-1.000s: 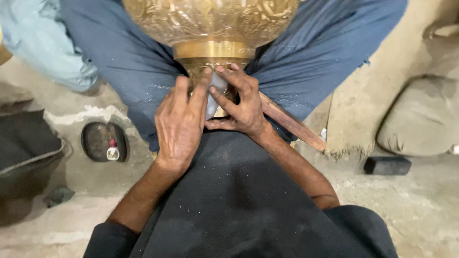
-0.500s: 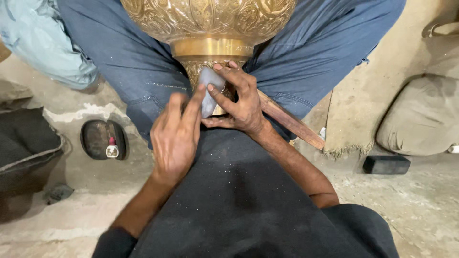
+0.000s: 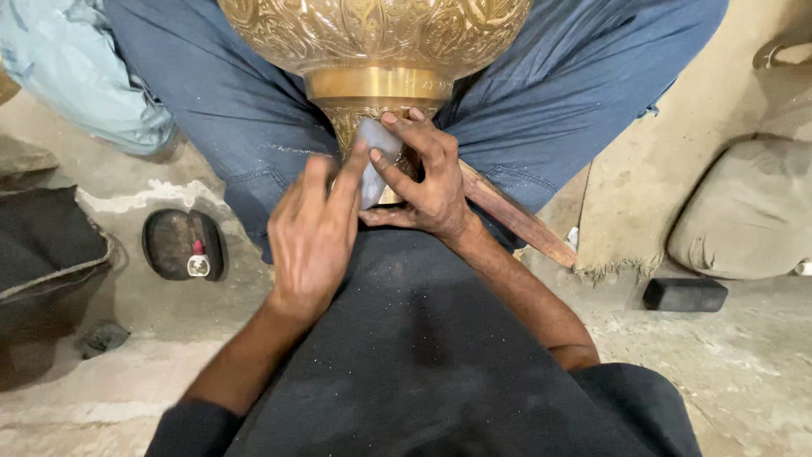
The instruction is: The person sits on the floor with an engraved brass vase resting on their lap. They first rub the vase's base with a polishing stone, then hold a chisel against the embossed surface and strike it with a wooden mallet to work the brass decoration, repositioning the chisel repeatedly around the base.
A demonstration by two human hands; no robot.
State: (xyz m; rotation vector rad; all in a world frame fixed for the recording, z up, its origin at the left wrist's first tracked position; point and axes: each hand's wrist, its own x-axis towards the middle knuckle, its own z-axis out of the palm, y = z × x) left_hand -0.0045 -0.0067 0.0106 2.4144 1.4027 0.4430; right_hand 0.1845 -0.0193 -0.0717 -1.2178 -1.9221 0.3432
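Hands (image 3: 315, 233) (image 3: 425, 182) press grey pad (image 3: 370, 161) on brass vessel (image 3: 376, 42) (black block (image 3: 685, 294) nearby).
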